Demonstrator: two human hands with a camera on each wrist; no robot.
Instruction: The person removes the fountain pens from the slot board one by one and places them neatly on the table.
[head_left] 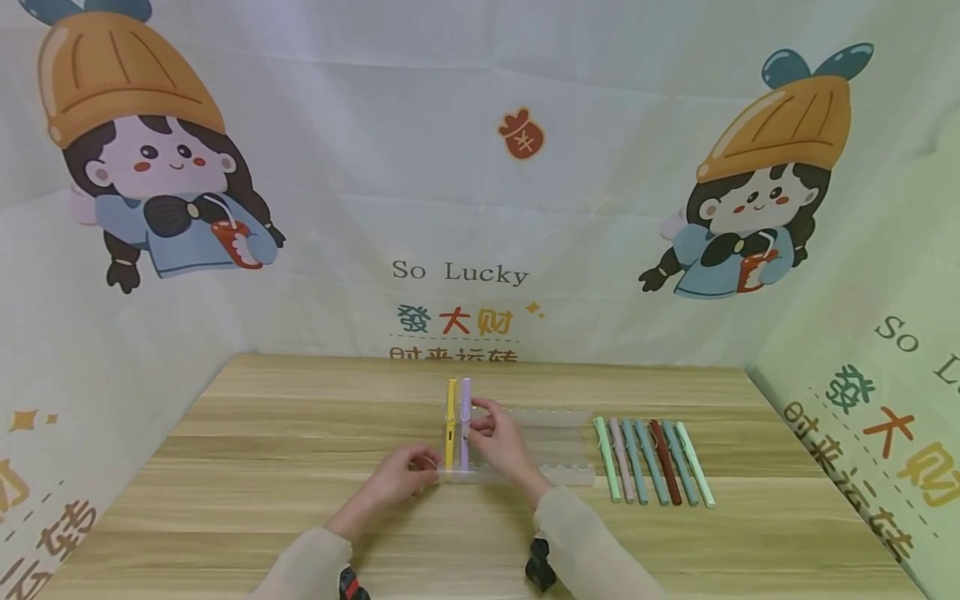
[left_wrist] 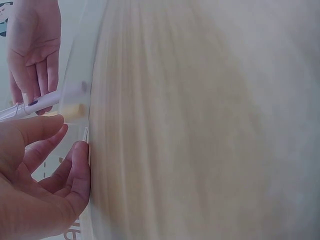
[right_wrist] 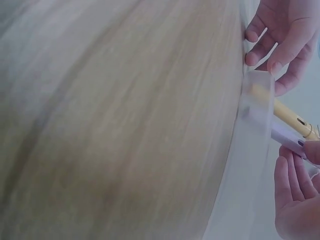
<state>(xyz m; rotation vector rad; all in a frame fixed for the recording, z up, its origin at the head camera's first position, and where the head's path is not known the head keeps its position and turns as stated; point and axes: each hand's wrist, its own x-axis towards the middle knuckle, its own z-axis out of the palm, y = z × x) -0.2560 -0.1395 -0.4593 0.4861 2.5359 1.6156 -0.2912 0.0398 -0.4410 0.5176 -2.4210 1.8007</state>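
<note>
A clear plastic pen rack (head_left: 525, 477) with notched edges lies on the table. A yellow pen (head_left: 451, 421) lies across its left end. Just right of that, a purple pen (head_left: 466, 400) is pinched between the thumb and fingers of my right hand (head_left: 501, 442); its lower end is seen through the rack's front wall in the right wrist view. My left hand (head_left: 405, 477) is at the rack's left front corner, fingers loosely bent and fingertips right at the end wall (right_wrist: 259, 80).
Right of the rack, several capped pens lie side by side: a green pen (head_left: 608, 460), a pink one (head_left: 622, 461), blue-grey ones (head_left: 651, 462), a dark red one (head_left: 666, 462) and a pale mint one (head_left: 695, 465). A printed cloth (head_left: 480, 208) hangs behind the wooden table (head_left: 300, 417).
</note>
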